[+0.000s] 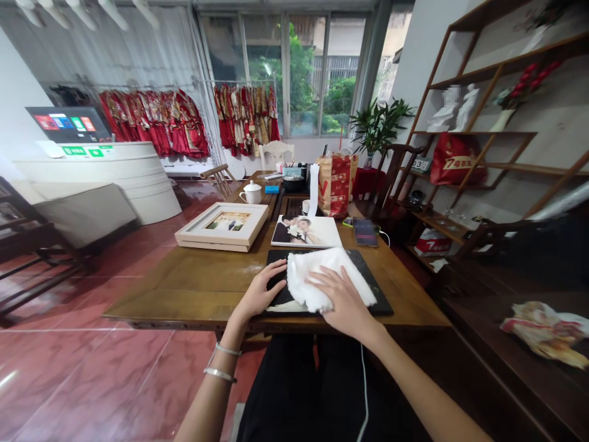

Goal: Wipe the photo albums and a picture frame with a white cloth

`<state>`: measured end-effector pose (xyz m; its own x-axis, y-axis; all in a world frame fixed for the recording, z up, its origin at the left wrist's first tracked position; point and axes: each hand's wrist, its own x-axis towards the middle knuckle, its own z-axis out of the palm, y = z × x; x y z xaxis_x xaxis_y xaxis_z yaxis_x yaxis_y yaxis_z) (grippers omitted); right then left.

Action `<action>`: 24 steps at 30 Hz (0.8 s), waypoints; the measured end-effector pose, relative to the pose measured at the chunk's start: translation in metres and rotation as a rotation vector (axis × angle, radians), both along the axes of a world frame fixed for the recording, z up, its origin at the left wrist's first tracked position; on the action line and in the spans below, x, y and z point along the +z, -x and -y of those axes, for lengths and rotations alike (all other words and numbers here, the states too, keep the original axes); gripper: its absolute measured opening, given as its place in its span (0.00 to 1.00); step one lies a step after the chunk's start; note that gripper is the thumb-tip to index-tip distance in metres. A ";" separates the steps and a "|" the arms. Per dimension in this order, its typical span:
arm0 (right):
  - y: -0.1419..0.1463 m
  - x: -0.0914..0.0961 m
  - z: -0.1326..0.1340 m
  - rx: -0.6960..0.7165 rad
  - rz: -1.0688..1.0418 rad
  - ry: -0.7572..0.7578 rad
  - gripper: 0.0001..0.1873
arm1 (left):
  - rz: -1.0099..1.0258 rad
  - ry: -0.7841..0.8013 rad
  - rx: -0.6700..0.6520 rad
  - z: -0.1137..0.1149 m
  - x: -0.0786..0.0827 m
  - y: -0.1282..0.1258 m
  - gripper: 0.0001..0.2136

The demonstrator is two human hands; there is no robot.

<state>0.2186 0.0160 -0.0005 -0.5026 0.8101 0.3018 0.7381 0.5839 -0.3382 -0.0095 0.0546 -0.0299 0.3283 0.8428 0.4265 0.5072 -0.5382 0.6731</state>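
Note:
A white fluffy cloth lies spread over a flat black board near the front edge of the wooden table. My right hand rests flat on the cloth with its fingers spread. At the board's left side, my left hand has its fingers extended, the tips close to the cloth's left edge. A pale strip shows under the cloth along the board's front; what it is I cannot tell. Just behind the board lies a white panel with a couple's photo.
Stacked pale picture frames lie left on the table. Further back are a lidded white cup, a blue box and a red-and-brown paper bag. A phone with a white cable sits right of the photo panel.

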 end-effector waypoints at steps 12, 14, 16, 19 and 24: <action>-0.042 -0.001 -0.070 -0.353 0.047 0.051 0.26 | -0.004 0.023 0.001 0.000 -0.001 0.000 0.17; -0.025 0.001 -0.084 -0.312 0.051 0.045 0.25 | -0.006 0.027 0.000 0.000 -0.001 0.000 0.17; -0.008 0.001 -0.087 -0.249 0.058 0.036 0.27 | -0.011 0.032 0.004 -0.001 -0.002 0.000 0.17; 0.010 0.000 -0.072 -0.144 0.072 0.024 0.33 | -0.016 0.035 0.005 -0.001 -0.002 0.000 0.17; -0.003 0.002 -0.013 0.029 0.076 0.042 0.38 | -0.017 0.033 0.000 0.000 -0.001 0.001 0.17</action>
<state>0.2212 0.0290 0.0012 -0.5462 0.8060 0.2280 0.7457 0.5919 -0.3061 -0.0101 0.0548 -0.0314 0.3356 0.8561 0.3931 0.5186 -0.5162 0.6815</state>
